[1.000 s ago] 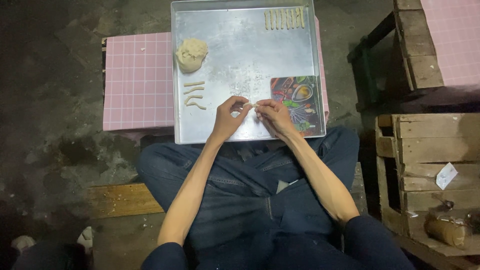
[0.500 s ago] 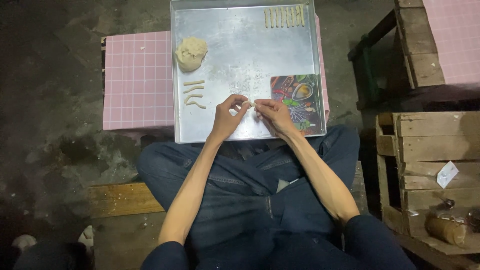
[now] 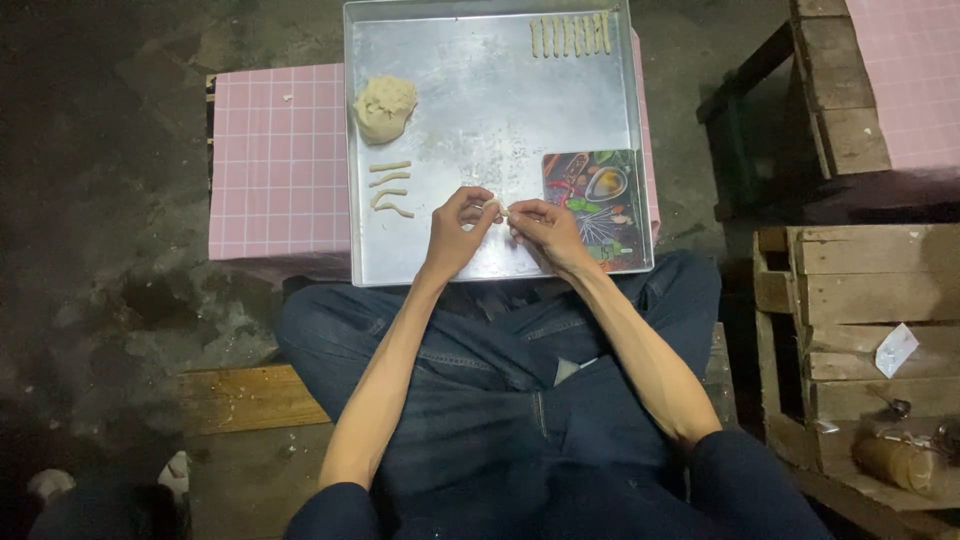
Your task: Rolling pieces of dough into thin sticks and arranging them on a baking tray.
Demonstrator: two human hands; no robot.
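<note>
Dark, stained concrete floor is lying under a pink tiled tabletop (image 3: 275,160), which is carrying a metal tray (image 3: 480,110). Over the tray's near edge, the left hand (image 3: 455,232) and right hand (image 3: 545,232) are meeting, fingertips pinching a small dough piece (image 3: 497,208) between them. By my reading, they are shaping it into a thin stick; the next move calls for a gentle, even pinch and a clean set-down on the tray. Just right of the hands, a colourful mat (image 3: 598,205) is sitting in the tray's near right corner. Left of them, four rough strips (image 3: 390,187) are lying below a dough lump (image 3: 385,106). Finished sticks (image 3: 570,35) are lining the tray's far edge. Wooden crates (image 3: 860,330) are standing right of the tray.
</note>
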